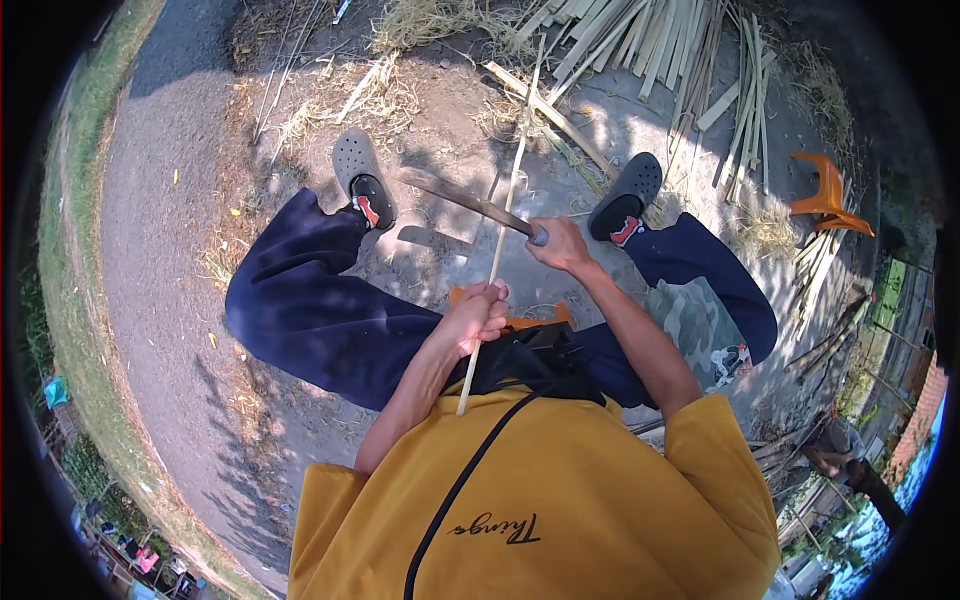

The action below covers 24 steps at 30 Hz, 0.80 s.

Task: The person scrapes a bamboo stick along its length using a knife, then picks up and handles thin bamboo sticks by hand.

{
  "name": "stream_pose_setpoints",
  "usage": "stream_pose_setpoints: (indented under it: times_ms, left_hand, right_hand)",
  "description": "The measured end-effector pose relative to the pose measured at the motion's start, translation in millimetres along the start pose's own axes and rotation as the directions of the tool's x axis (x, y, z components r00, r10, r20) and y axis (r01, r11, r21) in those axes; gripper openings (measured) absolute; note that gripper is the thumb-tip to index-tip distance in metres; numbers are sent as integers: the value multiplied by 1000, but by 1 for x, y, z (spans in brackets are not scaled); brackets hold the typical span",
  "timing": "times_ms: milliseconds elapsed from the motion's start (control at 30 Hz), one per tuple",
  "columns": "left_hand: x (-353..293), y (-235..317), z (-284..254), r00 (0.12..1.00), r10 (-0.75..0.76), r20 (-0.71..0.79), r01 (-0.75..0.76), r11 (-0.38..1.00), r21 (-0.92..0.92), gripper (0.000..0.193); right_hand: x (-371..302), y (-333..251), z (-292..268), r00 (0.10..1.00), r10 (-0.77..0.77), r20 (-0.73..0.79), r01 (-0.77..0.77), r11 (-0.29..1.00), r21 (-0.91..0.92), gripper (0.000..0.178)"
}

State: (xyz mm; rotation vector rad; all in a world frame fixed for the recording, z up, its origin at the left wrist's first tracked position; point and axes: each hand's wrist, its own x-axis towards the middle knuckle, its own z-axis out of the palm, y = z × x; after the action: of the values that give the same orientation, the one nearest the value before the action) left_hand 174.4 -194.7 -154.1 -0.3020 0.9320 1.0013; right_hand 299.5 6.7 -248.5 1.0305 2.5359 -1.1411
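A long, narrow, pale bamboo strip runs from near my waist out past my feet. My left hand is closed around its near part, in front of my lap. In my right hand is the handle of a long knife, the fingers wrapped round it. Its brownish blade points left and crosses the strip between my shoes; whether the edge touches the strip I cannot tell. Thin shavings lie on the ground beyond my left shoe.
Many split bamboo strips lie fanned out at the far right. A thicker split piece lies near my right shoe. An orange plastic stool stands at the right. Camouflage cloth covers my right thigh. A paved path runs along the left.
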Motion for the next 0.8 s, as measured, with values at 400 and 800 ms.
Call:
stream_pose_setpoints:
  times_ms: [400, 800]
  left_hand:
    - [-5, -4, 2, 999, 43, 19, -44, 998, 52, 27]
    - [-33, -12, 13, 1000, -5, -10, 5, 999, 41, 24]
  right_hand:
    - [3, -19, -13, 999, -41, -29, 43, 997, 66, 23]
    - [21, -8, -10, 996, -42, -74, 47, 997, 63, 21]
